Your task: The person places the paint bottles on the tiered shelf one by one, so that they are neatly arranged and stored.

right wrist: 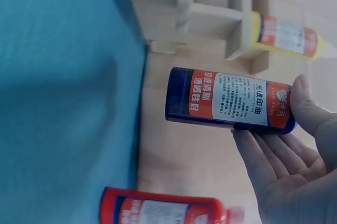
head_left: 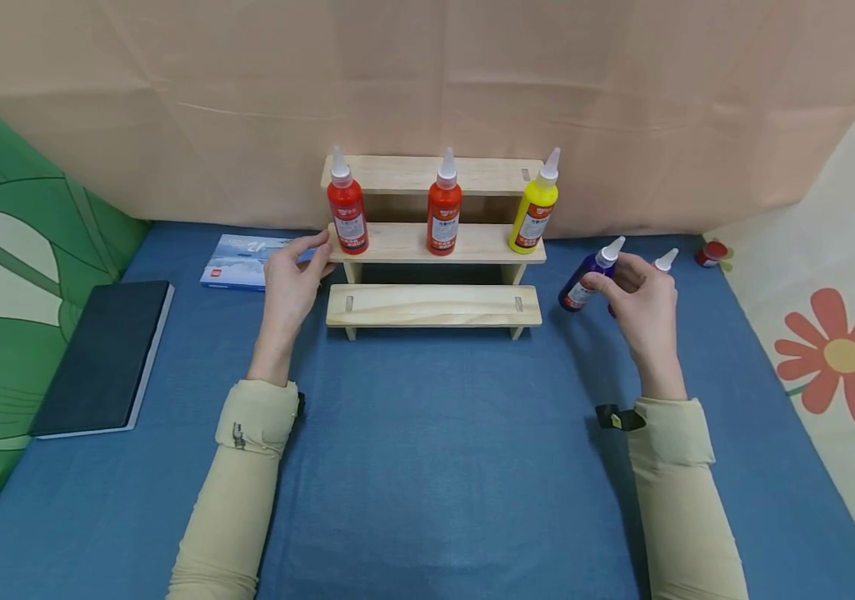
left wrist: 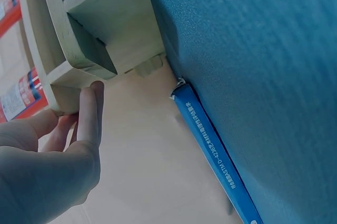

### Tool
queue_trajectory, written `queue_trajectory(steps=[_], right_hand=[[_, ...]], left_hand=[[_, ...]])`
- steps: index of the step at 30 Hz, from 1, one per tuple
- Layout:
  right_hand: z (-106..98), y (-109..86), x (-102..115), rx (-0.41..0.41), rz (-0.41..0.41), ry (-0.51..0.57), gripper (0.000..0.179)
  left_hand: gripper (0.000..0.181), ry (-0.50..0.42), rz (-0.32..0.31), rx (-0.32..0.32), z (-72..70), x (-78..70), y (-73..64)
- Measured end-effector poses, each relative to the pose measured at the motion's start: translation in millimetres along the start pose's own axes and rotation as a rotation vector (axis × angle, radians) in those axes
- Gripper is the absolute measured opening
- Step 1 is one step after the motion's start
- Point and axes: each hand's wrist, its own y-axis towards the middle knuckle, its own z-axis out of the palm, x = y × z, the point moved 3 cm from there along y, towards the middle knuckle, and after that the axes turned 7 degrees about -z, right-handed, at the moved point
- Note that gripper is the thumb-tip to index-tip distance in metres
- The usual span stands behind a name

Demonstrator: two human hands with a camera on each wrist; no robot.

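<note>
A stepped wooden display rack (head_left: 435, 310) stands at the back of the table. On its middle step are two red ink bottles, one at the left end (head_left: 347, 215) and one in the middle (head_left: 444, 218), and a yellow ink bottle (head_left: 534, 215) at the right end. My left hand (head_left: 294, 279) pinches the left end of that step. To the right of the rack, my right hand (head_left: 641, 302) holds a dark blue ink bottle (right wrist: 229, 100), tilted and raised off the cloth. Another red ink bottle (right wrist: 163, 211) stands beyond that hand, mostly hidden in the head view.
A light blue box (head_left: 236, 260) lies behind my left hand. At the left is a dark notebook (head_left: 107, 354). A small red jar (head_left: 711, 253) sits by the table's right back edge. Beige cloth (head_left: 247, 108) hangs behind the rack.
</note>
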Motion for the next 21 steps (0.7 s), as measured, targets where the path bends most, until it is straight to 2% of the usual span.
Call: queue_trajectory(steps=[13,21], right_hand=[[0.7,-11.4,34.9,0.015,-0.108,0.08,0.055],[7.4,-11.7,45.9,0.05,-0.143,0.126,0.052]], left_hand=[[0.037,-0.003,-0.002,0.004,0.0,-0.5,-0.1],[0.037,-0.004,-0.005,0.007,0.1,-0.7,-0.9]])
